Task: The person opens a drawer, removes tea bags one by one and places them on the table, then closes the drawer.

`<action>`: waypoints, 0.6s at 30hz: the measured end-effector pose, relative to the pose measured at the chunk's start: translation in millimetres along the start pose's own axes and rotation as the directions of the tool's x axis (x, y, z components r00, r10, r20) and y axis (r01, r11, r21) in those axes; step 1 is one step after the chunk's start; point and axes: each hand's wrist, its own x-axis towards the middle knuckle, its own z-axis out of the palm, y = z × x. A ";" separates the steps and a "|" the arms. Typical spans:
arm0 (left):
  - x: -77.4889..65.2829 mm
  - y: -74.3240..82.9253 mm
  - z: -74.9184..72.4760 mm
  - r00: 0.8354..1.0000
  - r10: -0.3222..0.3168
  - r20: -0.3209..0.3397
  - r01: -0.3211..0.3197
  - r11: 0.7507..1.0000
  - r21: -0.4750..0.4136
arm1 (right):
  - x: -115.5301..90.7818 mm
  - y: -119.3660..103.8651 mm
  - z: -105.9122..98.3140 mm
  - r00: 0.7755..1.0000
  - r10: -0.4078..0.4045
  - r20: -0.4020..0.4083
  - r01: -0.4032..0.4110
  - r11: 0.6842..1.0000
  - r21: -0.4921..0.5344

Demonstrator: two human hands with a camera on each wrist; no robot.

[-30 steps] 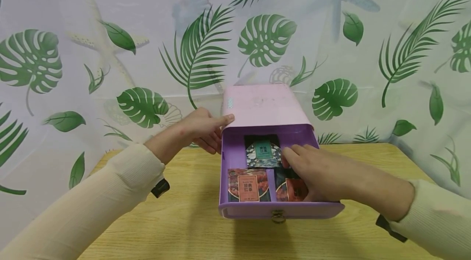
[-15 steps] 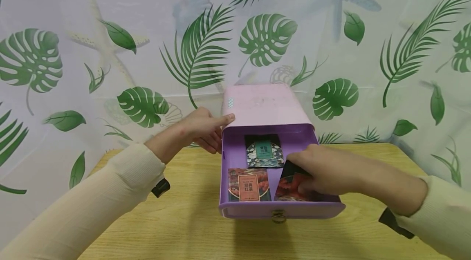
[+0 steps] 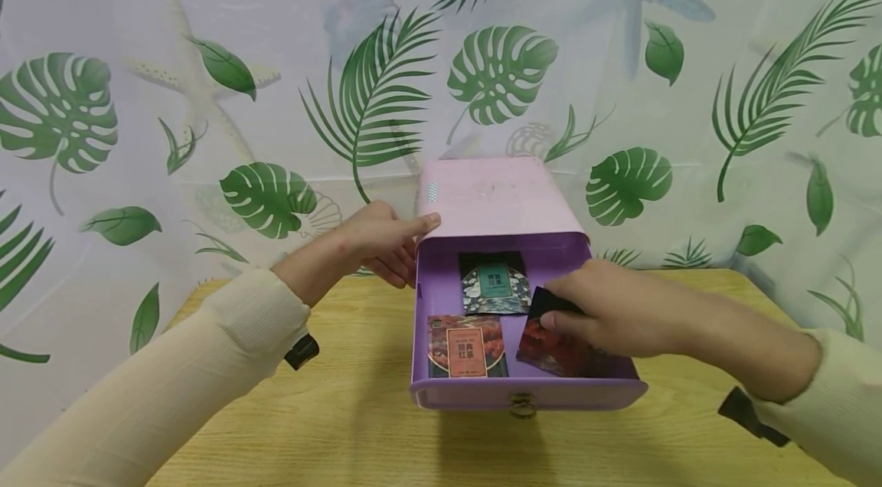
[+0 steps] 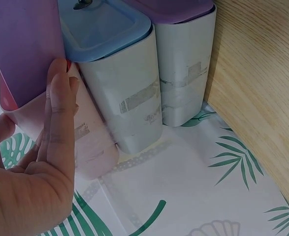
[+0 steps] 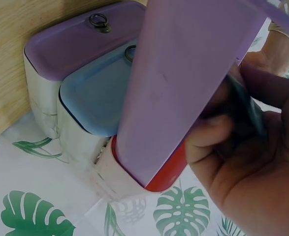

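Note:
A pink drawer unit [image 3: 496, 200] stands with its purple drawer [image 3: 475, 395] pulled out toward me. My left hand [image 3: 379, 238] rests at the unit's left front corner, thumb on the top and the other fingers straight along the side. Over the drawer's right half, my right hand [image 3: 613, 307] pinches a dark red tea packet [image 3: 554, 349] between thumb and fingers. The packet is tilted, its right part hidden by the hand. A red tea packet [image 3: 465, 348] lies flat at the drawer's front left, and a green-labelled tea packet [image 3: 494, 282] lies behind it.
Below the open drawer, a blue drawer [image 4: 110, 27] and another purple drawer [image 5: 68, 46] sit closed in their pale casings, stacked on the wooden table [image 3: 296, 418]. A ring pull [image 3: 522, 405] hangs on the open drawer's front. A leaf-print cloth [image 3: 744, 104] covers the background.
My right hand has taken hold of the front right tea packet and tilted it up from the drawer floor, moving slightly right. The left hand and drawer stay in place.

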 end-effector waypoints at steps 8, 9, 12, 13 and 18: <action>-0.3 0.3 0.4 1.000 -0.005 -0.006 0.005 1.000 0.001 | -3.8 -2.1 -8.0 0.993 0.095 -0.072 -0.096 0.995 -0.015; 0.0 0.2 0.4 1.000 -0.005 -0.006 0.005 1.000 0.000 | -4.3 -1.8 -8.5 0.992 0.093 -0.091 -0.096 0.995 -0.023; 0.0 0.4 0.5 1.000 -0.005 -0.004 0.005 1.000 -0.001 | -6.2 -0.6 -9.9 0.986 0.080 -0.148 -0.087 0.995 -0.045; 0.0 0.4 0.6 1.000 -0.003 -0.002 0.003 1.000 0.001 | -6.8 -0.2 -10.3 0.983 0.071 -0.167 -0.080 0.995 -0.051; -0.5 1.2 1.0 1.000 -0.005 -0.001 0.005 1.000 0.003 | -9.7 2.7 -12.8 0.971 0.057 -0.232 -0.075 0.995 -0.071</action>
